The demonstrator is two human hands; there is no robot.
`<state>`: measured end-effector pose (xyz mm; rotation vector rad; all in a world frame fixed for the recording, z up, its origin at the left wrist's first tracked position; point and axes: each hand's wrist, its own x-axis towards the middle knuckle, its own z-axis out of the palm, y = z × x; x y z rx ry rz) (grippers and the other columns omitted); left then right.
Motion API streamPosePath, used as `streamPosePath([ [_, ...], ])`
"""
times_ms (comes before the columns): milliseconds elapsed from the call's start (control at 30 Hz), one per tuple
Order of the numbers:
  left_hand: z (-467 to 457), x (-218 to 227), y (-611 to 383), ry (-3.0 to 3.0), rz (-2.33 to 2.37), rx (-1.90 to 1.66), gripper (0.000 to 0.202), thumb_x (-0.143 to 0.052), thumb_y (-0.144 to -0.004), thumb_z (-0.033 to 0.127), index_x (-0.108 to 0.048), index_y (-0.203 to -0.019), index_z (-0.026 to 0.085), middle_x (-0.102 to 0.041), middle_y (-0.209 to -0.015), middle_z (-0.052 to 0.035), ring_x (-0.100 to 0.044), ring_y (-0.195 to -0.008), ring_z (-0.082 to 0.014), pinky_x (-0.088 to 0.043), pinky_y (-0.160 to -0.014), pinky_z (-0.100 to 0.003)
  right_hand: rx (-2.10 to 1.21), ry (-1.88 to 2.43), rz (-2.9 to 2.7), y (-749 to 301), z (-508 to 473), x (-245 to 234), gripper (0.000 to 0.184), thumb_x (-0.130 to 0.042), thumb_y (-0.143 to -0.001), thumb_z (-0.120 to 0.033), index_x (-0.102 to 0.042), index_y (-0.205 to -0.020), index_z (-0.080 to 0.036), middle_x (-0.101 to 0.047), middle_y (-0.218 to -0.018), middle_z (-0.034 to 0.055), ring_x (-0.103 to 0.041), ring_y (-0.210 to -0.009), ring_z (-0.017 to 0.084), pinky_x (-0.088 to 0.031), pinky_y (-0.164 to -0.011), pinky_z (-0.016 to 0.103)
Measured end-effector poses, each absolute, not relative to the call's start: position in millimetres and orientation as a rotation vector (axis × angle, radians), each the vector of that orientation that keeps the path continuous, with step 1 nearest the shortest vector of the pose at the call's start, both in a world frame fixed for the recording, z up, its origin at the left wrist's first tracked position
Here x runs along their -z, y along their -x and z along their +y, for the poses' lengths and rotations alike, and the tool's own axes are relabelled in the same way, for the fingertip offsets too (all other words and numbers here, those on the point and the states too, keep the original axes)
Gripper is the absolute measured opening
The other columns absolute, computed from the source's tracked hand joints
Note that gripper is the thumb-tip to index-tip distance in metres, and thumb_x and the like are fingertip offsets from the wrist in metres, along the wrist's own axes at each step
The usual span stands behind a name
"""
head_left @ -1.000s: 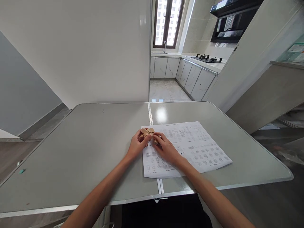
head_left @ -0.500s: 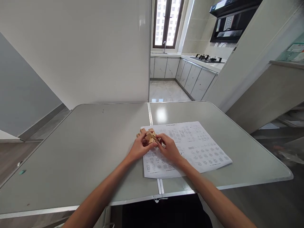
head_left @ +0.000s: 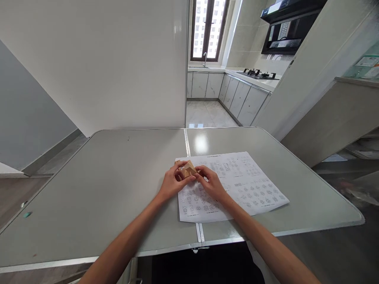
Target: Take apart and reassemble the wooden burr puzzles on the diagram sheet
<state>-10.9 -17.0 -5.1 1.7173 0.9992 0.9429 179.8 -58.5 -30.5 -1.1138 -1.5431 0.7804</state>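
Small light-brown wooden puzzle blocks sit between my two hands, over the left part of a printed paper sheet. My left hand closes round the blocks from the left, thumb and fingers pressed to them. From the right, my right hand pinches the same cluster with thumb and fingertips. Fingers cover much of the wood, so how the pieces fit together is partly hidden. Rows of small line diagrams cover the sheet.
The grey folding table has a metal seam down its middle and a metal rim. A small green object lies near its left edge. Beyond stand a white wall and a kitchen with a gas stove.
The wooden blocks have turned between my fingers; a broad flat face now shows where several separate ends and a thin stick showed before. Both hands stay in nearly the same place.
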Motion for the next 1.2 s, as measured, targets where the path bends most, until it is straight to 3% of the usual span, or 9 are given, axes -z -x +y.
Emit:
streamPosePath([
  [167, -8.7, 11.3, 15.4, -1.742, 1.169, -1.057, 0.065, -0.083, -0.077, 0.055, -0.065, -0.129, 0.022, -0.067, -0.083, 0.0000, -0.057, -0.066, -0.0157, -0.047, -0.064, -0.030, -0.726, 1.226, -1.373, -183.3, -56.3, 30.6, 0.032, -0.060, -0.099, -0.051, -0.067, -0.107, -0.021, -0.071, -0.089, 0.0050, -0.063, -0.075, 0.020, -0.051, -0.071, 0.033],
  [267, -1.5, 18.4, 18.7, -1.870, 1.306, -1.142, 0.062, -0.085, -0.076, 0.055, -0.067, -0.126, 0.023, -0.072, -0.107, -0.0072, -0.065, -0.093, -0.0244, -0.051, -0.085, -0.038, -0.567, 1.372, -1.321, -185.9, -52.4, 36.8, 0.032, -0.061, -0.099, -0.052, -0.068, -0.101, -0.020, -0.073, -0.092, 0.0064, -0.062, -0.071, 0.020, -0.049, -0.068, 0.033],
  [400, 5.5, 28.1, 22.1, -2.044, 1.348, -1.111, 0.061, -0.090, -0.072, 0.050, -0.069, -0.122, 0.024, -0.072, -0.122, -0.0107, -0.059, -0.118, -0.0342, -0.043, -0.105, -0.048, -0.411, 1.487, -1.373, -189.7, -47.9, 47.3, 0.034, -0.059, -0.099, -0.053, -0.068, -0.098, -0.020, -0.074, -0.099, 0.0084, -0.063, -0.075, 0.021, -0.049, -0.072, 0.036],
  [700, 9.2, 39.0, 23.4, -2.189, 1.302, -0.928, 0.067, -0.086, -0.077, 0.048, -0.064, -0.136, 0.025, -0.071, -0.132, -0.0114, -0.055, -0.127, -0.0374, -0.037, -0.108, -0.053, -0.276, 1.677, -1.424, -190.0, -47.0, 57.1, 0.030, -0.058, -0.099, -0.050, -0.065, -0.093, -0.022, -0.072, -0.089, 0.0067, -0.064, -0.076, 0.023, -0.043, -0.066, 0.033],
  [1200, 5.9, 31.8, 21.9, -2.182, 1.301, -0.903, 0.063, -0.081, -0.079, 0.040, -0.063, -0.137, 0.025, -0.067, -0.139, -0.0108, -0.051, -0.137, -0.0359, -0.037, -0.112, -0.051, -0.314, 1.704, -1.549, -187.8, -48.1, 54.7, 0.026, -0.054, -0.102, -0.043, -0.069, -0.098, -0.022, -0.070, -0.103, 0.0076, -0.066, -0.093, 0.025, -0.048, -0.077, 0.036],
])
